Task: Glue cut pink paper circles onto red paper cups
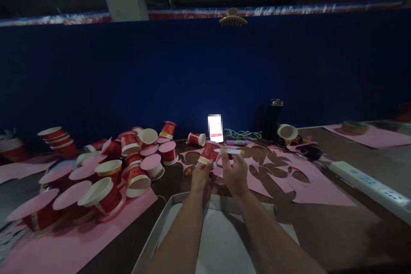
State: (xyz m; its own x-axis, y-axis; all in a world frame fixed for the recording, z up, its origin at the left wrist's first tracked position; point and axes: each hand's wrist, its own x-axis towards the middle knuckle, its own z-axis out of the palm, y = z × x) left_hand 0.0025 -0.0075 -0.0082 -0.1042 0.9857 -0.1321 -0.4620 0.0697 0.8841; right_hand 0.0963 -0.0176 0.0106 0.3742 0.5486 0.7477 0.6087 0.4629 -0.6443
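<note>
My left hand (203,176) is closed around a red paper cup (208,153) with a printed pattern, held above the table. In my right hand (235,174) is a white marker pen (233,152) with an orange end, gripped by the fingers and pointing left toward the cup. Whether the pen's tip touches the cup is too small to tell. Below my forearms lies a shallow white box (224,239). A lit phone (215,127) stands upright just beyond the cup, with a purple tube (236,142) lying to its right.
Many red cups, some with pink paper discs (72,195), crowd the left side. Pink sheets with round cutouts (321,188) spread to the right. A power strip (369,182), a dark bottle (272,120) and a roll of tape (355,127) also stand there. A blue partition (160,68) rises behind.
</note>
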